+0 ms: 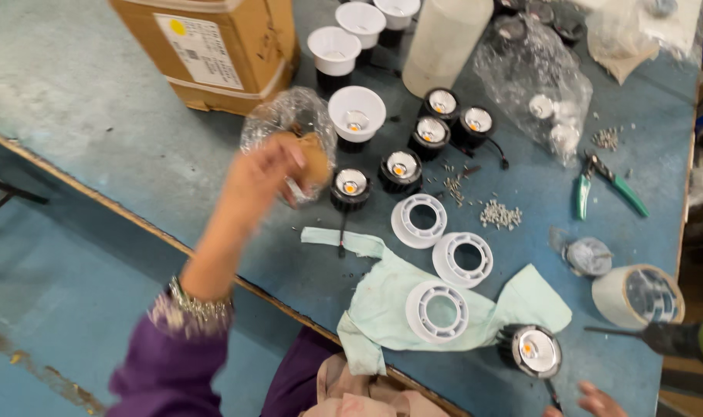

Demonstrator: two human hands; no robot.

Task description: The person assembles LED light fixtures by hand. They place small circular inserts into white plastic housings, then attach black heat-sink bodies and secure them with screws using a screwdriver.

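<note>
The left hand is raised over the blue surface, its grip closed on a small brown piece, blurred, beside a clear plastic bag. The bag lies just in front of the cardboard box, with the brown piece at the fingertips on its near side. Farther from the box, toward the person, three white rings rest by a pale green cloth. Only the fingertips of the right hand show at the bottom edge, near a black lamp unit; whether that grip is open or closed cannot be told.
</note>
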